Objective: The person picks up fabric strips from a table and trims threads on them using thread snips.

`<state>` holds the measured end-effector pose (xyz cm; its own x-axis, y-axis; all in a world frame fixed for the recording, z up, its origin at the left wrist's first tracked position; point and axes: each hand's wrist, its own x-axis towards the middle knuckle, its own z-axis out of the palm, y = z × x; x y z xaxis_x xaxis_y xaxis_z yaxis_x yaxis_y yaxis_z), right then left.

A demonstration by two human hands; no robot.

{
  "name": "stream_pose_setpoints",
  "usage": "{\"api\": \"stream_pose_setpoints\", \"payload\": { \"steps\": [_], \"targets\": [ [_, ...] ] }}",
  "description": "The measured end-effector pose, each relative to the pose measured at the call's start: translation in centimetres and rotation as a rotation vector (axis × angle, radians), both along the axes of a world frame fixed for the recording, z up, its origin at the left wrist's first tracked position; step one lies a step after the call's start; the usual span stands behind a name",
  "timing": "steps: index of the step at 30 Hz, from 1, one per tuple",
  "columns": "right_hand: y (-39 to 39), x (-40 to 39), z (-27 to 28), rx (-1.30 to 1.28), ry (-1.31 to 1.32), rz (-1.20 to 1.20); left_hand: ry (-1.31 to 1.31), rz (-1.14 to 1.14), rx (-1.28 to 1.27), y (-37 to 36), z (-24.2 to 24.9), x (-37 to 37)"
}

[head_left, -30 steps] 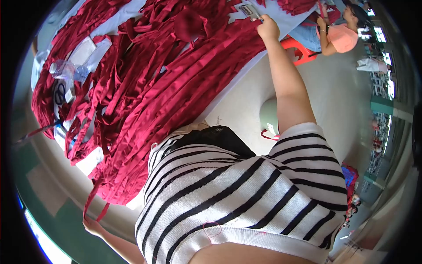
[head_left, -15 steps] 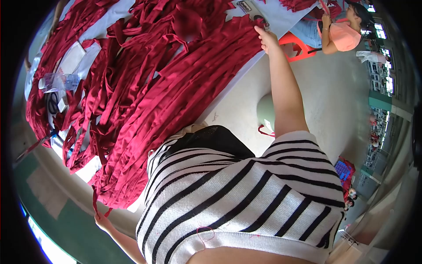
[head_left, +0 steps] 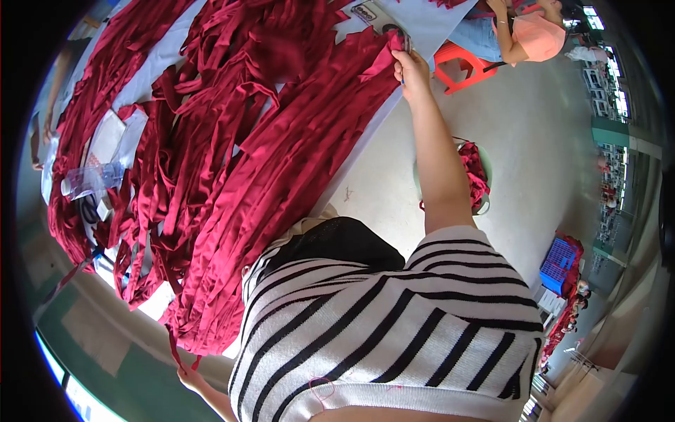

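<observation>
Long red fabric strips [head_left: 281, 155] lie in a thick bundle over a light-coloured table [head_left: 351, 156]. At the upper end of the bundle, my right hand [head_left: 413, 74] has its fingers closed on the end of the red fabric, with the thumb on top. Down at the lower left, my left hand [head_left: 190, 376] pinches the hanging end of a thin red strip. Beyond my right hand lies a phone-like object [head_left: 373, 14], partly behind the fabric. A clear plastic bottle [head_left: 91, 181] rests among the strips on the left.
A seated person in an orange top [head_left: 538, 35] is at the upper right, near a red stool [head_left: 460, 67]. On the floor stands a green bucket [head_left: 486, 162] with red fabric inside. Farther right is a blue crate [head_left: 559, 264]. Another person's arm shows at the far left.
The view has shifted. My right hand now closes on the fabric end, where its fingers were looser before. The bucket's contents have come into view beside my right arm.
</observation>
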<state>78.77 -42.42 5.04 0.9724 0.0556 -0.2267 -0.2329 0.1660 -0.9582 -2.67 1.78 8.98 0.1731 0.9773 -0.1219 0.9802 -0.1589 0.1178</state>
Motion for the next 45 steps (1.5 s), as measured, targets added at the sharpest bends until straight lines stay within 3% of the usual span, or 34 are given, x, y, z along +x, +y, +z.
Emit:
{"api": "stream_pose_setpoints", "payload": {
  "steps": [7, 9, 11, 15, 19, 22, 24, 27, 31, 34, 35, 38, 40, 43, 45],
  "targets": [
    [-0.9, 1.1, 0.8, -0.001, 0.017, 0.009, -0.025, -0.021, -0.039, 0.3, 0.2, 0.9],
    [-1.9, 3.8, -2.7, -0.257, -0.044, -0.214, -0.030, -0.036, -0.016, 0.4, 0.2, 1.0],
    [-0.5, 3.1, -1.9, -0.561, -0.179, -0.455, -0.007, -0.042, 0.014, 0.3, 0.3, 1.3],
    [0.9, 3.5, -3.2, -0.783, -0.344, -0.096, -0.010, -0.017, 0.045, -0.3, 0.9, 1.9],
    [1.8, 3.5, -2.9, -0.801, -0.256, 0.229, -0.036, 0.024, 0.059, -1.1, 1.5, 2.4],
    [1.3, 4.6, -2.7, -0.612, -0.245, 0.238, -0.075, 0.096, 0.067, -1.4, 1.8, 1.5],
    [1.2, 5.0, -1.0, -0.461, -0.166, 0.085, -0.113, 0.129, 0.070, -1.5, 1.8, 0.8],
    [-0.6, 8.4, -1.0, -0.755, -0.279, -0.002, -0.143, 0.130, 0.056, -1.7, 1.7, -0.3],
    [-0.3, 9.5, 1.3, -1.122, -0.257, 0.222, -0.100, 0.095, -0.031, -1.4, 0.3, -0.7],
    [-2.1, 12.7, -2.3, -1.131, -0.431, -0.109, 0.034, -0.013, -0.039, -1.3, -0.2, -0.7],
    [-2.5, 12.5, -1.9, -1.051, -0.348, -0.150, 0.132, -0.034, 0.018, -2.0, -0.1, 0.0],
    [-2.5, 8.4, 0.7, -1.030, -0.093, -0.044, 0.209, -0.009, 0.099, -1.8, -0.7, -0.3],
    [-3.1, 7.4, -1.2, -1.002, -0.034, 0.137, 0.227, 0.020, 0.137, -2.5, -0.7, 0.7],
    [-2.8, 5.4, -3.2, -0.933, -0.072, 0.173, 0.204, -0.113, 0.141, -2.6, -1.0, 1.5],
    [-3.9, 6.6, -6.1, -0.743, -0.202, 0.124, 0.196, -0.063, 0.099, -2.3, -1.4, 2.4]
  ]
}}
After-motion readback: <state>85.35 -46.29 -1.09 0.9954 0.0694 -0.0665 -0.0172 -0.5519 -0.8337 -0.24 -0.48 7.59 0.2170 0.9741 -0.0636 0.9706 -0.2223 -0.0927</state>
